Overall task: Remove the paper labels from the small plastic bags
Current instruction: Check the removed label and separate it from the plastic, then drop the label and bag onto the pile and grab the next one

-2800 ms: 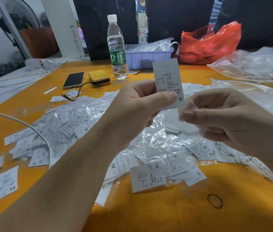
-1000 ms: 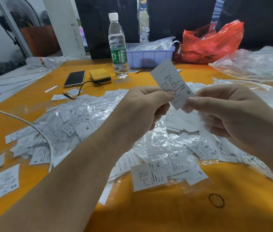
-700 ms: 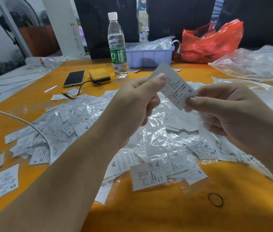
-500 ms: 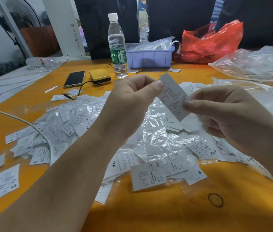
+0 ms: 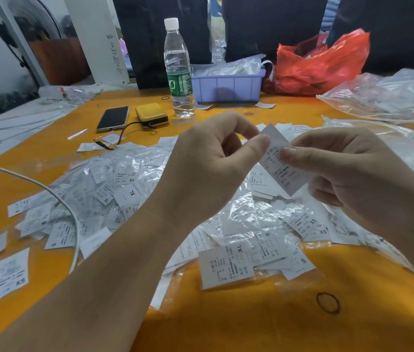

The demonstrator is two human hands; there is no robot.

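Orange table [image 5: 226, 326], strewn with a heap of small plastic bags [image 5: 239, 219] and loose paper slips under and around both hands; beyond the fingertips, a water bottle [image 5: 178, 69], a phone [image 5: 113, 118], a lilac tray [image 5: 227, 85] and a red sack [image 5: 320, 62].

Held up between the two hands, above the heap: one paper label [image 5: 281, 163], long axis slanting from upper left, at the left fingertips, down to lower right, behind the right thumb. Top corner pinched by the left hand [image 5: 211, 168] between thumb and forefinger, other fingers curled loosely. Lower on the strip, pinched by the right hand [image 5: 348, 174], thumb lying flat across the printed face, remaining fingers folded behind. Both grips narrow and closed on the same slip, thumb tips almost touching.

Hard to tell whether a clear bag is around the lower part of the label; a faint sheen near the right fingers suggests it may be.

Likely next: pulling apart along that slant, left fingers drawing the paper up and away, right fingers keeping hold of whatever sleeve remains. Neither hand nearer than the other; both already on it.
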